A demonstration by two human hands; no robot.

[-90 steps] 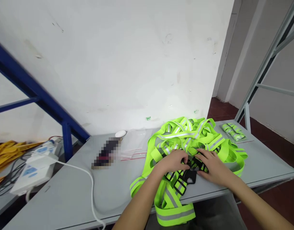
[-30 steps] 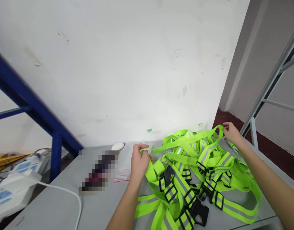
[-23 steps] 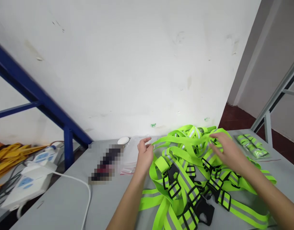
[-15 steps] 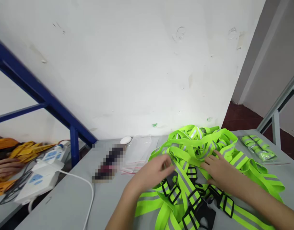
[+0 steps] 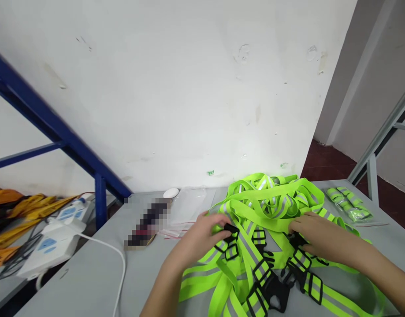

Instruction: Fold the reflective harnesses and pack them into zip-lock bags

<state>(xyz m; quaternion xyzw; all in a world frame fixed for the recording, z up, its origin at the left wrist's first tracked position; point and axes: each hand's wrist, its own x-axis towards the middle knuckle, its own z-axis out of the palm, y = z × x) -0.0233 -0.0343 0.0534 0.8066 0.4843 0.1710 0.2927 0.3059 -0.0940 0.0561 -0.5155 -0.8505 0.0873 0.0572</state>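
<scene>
A tangled heap of lime-green reflective straps [image 5: 271,198] with grey stripes lies on the grey table before me. My left hand [image 5: 207,233] is at the heap's left side, its thumb and fingers closed on a black plastic buckle [image 5: 232,228]. On the right, my right hand [image 5: 310,229] reaches over the straps, fingers curled down round another black buckle [image 5: 296,240], partly hidden under them. Between and below the hands lie more black buckles and sliders, among them a large open buckle [image 5: 277,290].
Clear zip bags [image 5: 191,207] lie left of the heap beside a white oval object [image 5: 171,193]. A bag of rolled green straps [image 5: 349,202] sits at the right. A white power strip [image 5: 53,242] with a cable and yellow straps [image 5: 30,215] are at the far left.
Both hands have taken hold of black buckles. The right hand has moved down a little, the left slightly left. The other person's hand at the far left is gone from view.
</scene>
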